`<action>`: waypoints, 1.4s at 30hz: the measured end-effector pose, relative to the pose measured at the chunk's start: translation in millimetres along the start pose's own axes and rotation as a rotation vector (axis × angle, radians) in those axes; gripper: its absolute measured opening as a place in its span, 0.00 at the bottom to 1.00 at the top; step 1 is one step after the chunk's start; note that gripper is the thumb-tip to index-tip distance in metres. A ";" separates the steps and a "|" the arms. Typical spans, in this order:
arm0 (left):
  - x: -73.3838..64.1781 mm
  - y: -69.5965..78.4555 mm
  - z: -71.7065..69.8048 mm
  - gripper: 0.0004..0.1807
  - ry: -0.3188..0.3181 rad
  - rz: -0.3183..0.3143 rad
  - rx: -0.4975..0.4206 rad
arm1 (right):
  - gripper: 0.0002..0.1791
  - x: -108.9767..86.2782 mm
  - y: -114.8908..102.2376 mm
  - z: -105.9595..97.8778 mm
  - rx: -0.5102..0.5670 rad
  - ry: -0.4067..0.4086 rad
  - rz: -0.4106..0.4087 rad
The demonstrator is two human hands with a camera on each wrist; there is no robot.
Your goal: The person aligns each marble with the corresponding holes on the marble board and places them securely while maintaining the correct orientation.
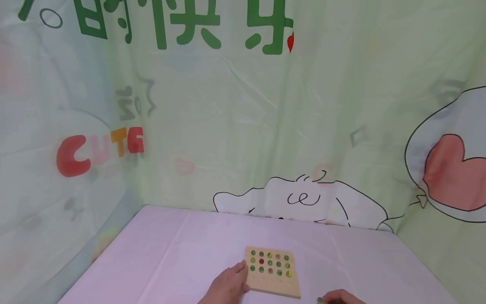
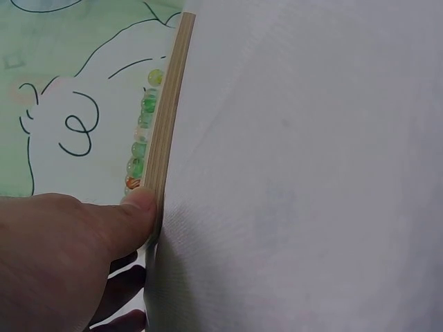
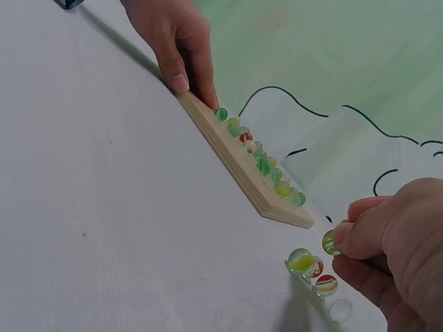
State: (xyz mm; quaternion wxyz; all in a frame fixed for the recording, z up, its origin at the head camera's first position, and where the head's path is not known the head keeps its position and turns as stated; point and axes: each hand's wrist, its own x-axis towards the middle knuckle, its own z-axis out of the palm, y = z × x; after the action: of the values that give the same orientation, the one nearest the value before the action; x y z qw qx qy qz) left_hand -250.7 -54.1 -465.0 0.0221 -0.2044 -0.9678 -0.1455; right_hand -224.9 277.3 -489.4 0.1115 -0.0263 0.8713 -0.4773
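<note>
A square wooden board [image 1: 270, 286] with rows of round hollows lies on the table, its three far rows filled with green, yellow, red and clear marbles [image 1: 270, 262]. At its left edge my left hand [image 1: 228, 283] grips the near corner, the thumb [image 2: 140, 202] against the wood in the left wrist view. Right of the board's near corner, my right hand [image 1: 343, 297] pinches a yellow-green glass marble [image 3: 331, 243] between thumb and finger. Just below that hand in the right wrist view lie several loose marbles [image 3: 326, 285], some with red or yellow swirls.
A pale cloth [image 1: 182, 253] covers the table. Behind it and to the left hang printed curtains [image 1: 250, 126] with a cartoon animal, letters and a heart balloon. The row of hollows nearest me on the board holds no marbles. A small dark object [image 3: 68, 3] shows at the right wrist view's top left.
</note>
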 end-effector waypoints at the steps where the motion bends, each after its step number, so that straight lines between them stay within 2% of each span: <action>1: -0.1 0.3 -0.3 0.29 0.001 0.001 0.001 | 0.29 -2.6 -8.0 -0.9 -0.008 0.001 -0.018; 3: 0.2 0.0 -0.4 0.29 0.010 0.005 0.006 | 0.22 -3.3 -18.2 2.9 -0.063 0.055 -0.015; 5: 0.6 -0.4 -0.4 0.29 0.019 0.009 0.013 | 0.19 -1.9 -25.1 8.7 -0.076 0.121 0.020; 7: 0.6 -1.1 0.1 0.29 0.022 0.014 0.018 | 0.17 0.6 -29.9 15.1 -0.064 0.187 0.059; 10: 0.6 -2.0 0.7 0.29 0.019 0.023 0.020 | 0.15 4.3 -35.8 22.3 -0.043 0.244 0.082; 14: 0.6 -1.8 1.2 0.28 0.014 0.028 0.016 | 0.09 8.0 -44.9 29.3 -0.066 0.312 0.059; 18: 0.6 -1.3 0.7 0.29 0.014 0.022 0.017 | 0.07 11.4 -57.2 35.8 -0.081 0.371 -0.002; 23: 0.3 -1.3 0.6 0.29 0.023 0.030 0.031 | 0.08 15.3 -72.0 43.1 -0.049 0.341 -0.049; 30: 0.0 -1.1 0.5 0.29 -0.007 0.013 0.006 | 0.08 22.0 -90.4 58.7 -0.034 0.296 -0.092; 38: 2.4 -2.2 1.3 0.28 -0.002 0.016 0.024 | 0.07 30.8 -101.2 74.9 -0.033 0.260 -0.209; 42: 2.9 -2.5 2.1 0.28 0.009 0.021 0.038 | 0.07 34.5 -104.4 80.3 -0.020 0.248 -0.235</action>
State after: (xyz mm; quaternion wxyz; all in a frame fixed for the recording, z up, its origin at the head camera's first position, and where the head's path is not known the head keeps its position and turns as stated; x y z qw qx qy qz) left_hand -254.3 -54.6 -467.4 0.0318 -0.2133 -0.9680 -0.1280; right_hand -247.2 149.0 -449.5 -0.0537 -0.0701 0.8739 -0.4781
